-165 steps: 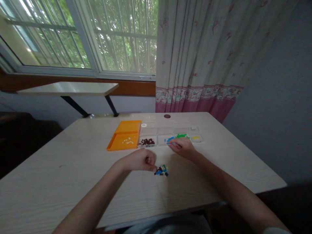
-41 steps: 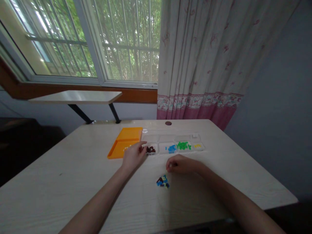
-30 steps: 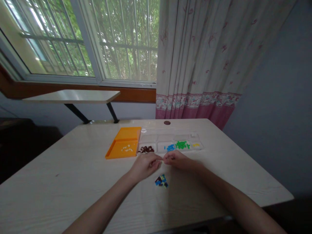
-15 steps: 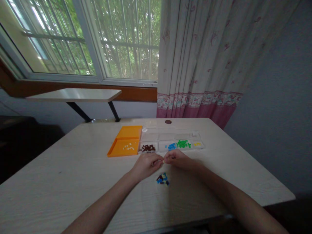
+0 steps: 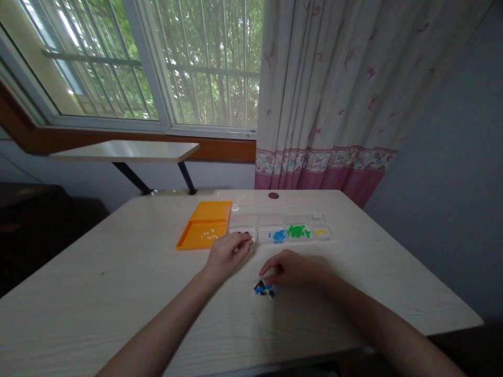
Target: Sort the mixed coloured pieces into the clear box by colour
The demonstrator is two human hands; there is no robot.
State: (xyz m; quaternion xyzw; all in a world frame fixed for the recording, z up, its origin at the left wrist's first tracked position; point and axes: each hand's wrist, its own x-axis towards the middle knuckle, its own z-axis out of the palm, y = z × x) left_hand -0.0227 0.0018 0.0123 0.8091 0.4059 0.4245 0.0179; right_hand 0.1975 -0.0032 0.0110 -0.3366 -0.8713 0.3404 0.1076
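Observation:
A small heap of mixed dark, blue and yellow beads (image 5: 264, 288) lies on the pale wooden table (image 5: 118, 293). My right hand (image 5: 291, 268) rests just beside it, fingers curled, fingertips touching the heap's top edge. My left hand (image 5: 227, 252) reaches forward with fingers pinched over the brown-bead compartment of the clear sorting tray (image 5: 283, 220); what it pinches is too small to see. That tray also holds blue beads (image 5: 279, 235), green beads (image 5: 297, 231) and yellow beads (image 5: 320, 231).
An orange lid (image 5: 204, 231) with a few pale beads lies left of the clear tray. A cable hole (image 5: 273, 195) is at the table's far edge. Behind are a small shelf (image 5: 126, 151), a window and a curtain (image 5: 330, 89).
My hands, pinched together above the heap half a second ago, have parted: the left moved forward to the brown-bead compartment, the right dropped back to the heap.

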